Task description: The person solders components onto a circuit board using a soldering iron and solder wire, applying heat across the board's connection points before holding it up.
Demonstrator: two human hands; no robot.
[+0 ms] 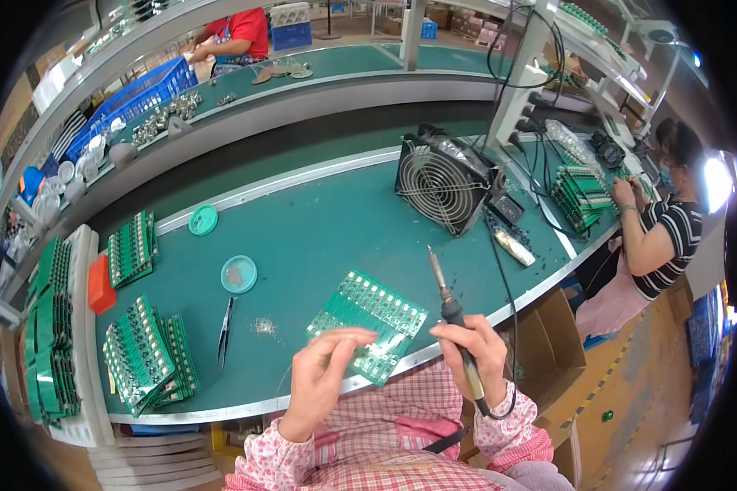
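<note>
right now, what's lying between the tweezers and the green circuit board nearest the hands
A small scattered heap of tiny pale bits lies between the tweezers and the circuit board, as the head view shows.

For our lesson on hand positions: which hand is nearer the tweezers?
Left. The left hand is right of the tweezers, by the circuit board; the right hand is farther right, holding the soldering iron.

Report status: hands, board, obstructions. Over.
Right hand gripping soldering iron, tip off the circuit board. Left hand pinched over the board's near-left part, partly hiding it; grip contents unclear. Fan stands beyond, apart from board.
</note>
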